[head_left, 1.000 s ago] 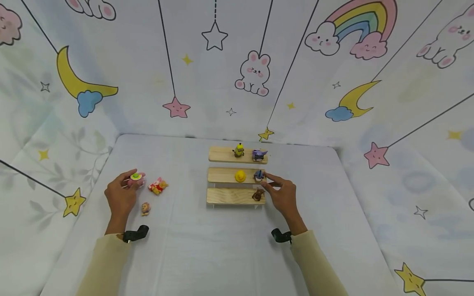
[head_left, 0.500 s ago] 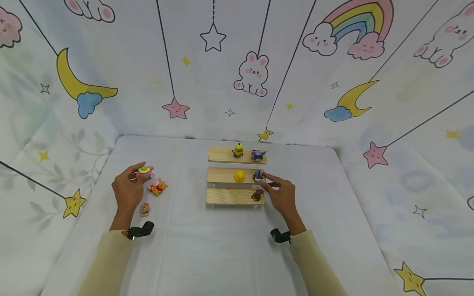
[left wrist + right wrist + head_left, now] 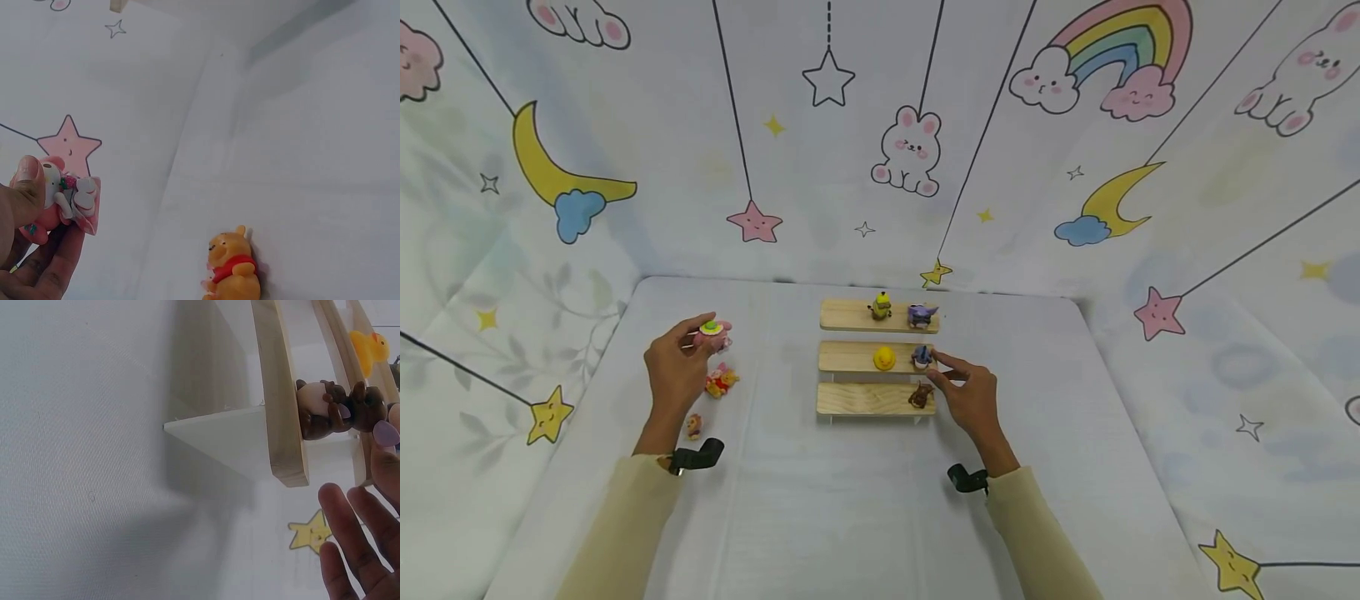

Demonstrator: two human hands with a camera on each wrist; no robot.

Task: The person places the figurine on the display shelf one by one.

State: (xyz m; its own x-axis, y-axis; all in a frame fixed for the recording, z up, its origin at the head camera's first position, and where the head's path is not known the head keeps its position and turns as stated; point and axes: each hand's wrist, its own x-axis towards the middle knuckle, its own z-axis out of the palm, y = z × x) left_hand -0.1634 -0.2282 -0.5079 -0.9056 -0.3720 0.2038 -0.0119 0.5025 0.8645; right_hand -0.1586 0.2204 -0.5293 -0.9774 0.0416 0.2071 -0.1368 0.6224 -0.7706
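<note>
Lifted higher since earlier frame: pink toy (image 3: 711,332), pinched in left hand (image 3: 676,377) above tabletop (image 3: 850,500). Right hand (image 3: 972,398) loosely spread, fingertip touching blue toy (image 3: 921,357) on shelf (image 3: 850,357), steadying it.

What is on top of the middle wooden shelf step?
On the middle step stand a yellow duck and a small blue figure. The right hand has its fingertips at the blue figure, so its far right side is covered.

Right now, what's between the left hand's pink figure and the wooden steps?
Head view: bare tablecloth only, between pink figure in left hand and wooden steps.
</note>
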